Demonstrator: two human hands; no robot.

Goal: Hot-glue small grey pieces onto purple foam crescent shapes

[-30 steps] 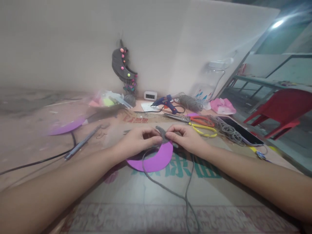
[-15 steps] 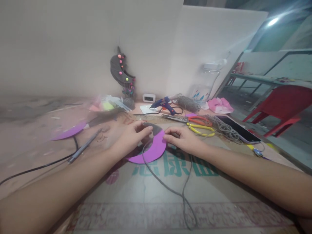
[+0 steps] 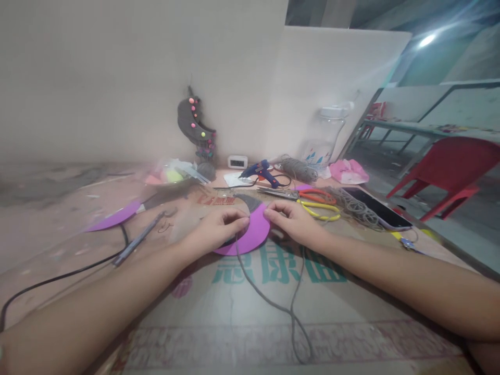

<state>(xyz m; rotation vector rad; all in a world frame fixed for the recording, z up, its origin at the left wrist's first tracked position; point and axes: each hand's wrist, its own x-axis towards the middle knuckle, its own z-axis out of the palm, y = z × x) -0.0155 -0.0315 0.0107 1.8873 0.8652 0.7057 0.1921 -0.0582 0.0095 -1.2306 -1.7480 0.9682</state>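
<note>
A purple crescent-shaped cutout [image 3: 255,229] sits between my two hands, its upper tip covered in grey cord wrapping. My left hand [image 3: 222,227] pinches its inner edge, thumb against the fingertips. At the outer edge, my right hand [image 3: 292,221] pinches the cutout between thumb and forefinger. Loose grey cord [image 3: 253,286] comes out from beside my left thumb, loops down over the printed cardboard [image 3: 195,312] and runs back up towards my right hand. The lower tip of the crescent is partly hidden behind my left hand.
Orange- and yellow-handled scissors [image 3: 318,209], a blue glue gun [image 3: 260,173], a phone [image 3: 377,208] and grey cord bundles [image 3: 300,169] lie behind my right hand. A second purple crescent [image 3: 115,216] and a grey pen-like stick [image 3: 138,239] lie left. A decorated grey crescent [image 3: 191,122] hangs behind.
My left hand has moved right along the crescent's inner edge, and its fingers have closed in towards the thumb. My right hand stays at the outer edge. The view has tilted slightly up.
</note>
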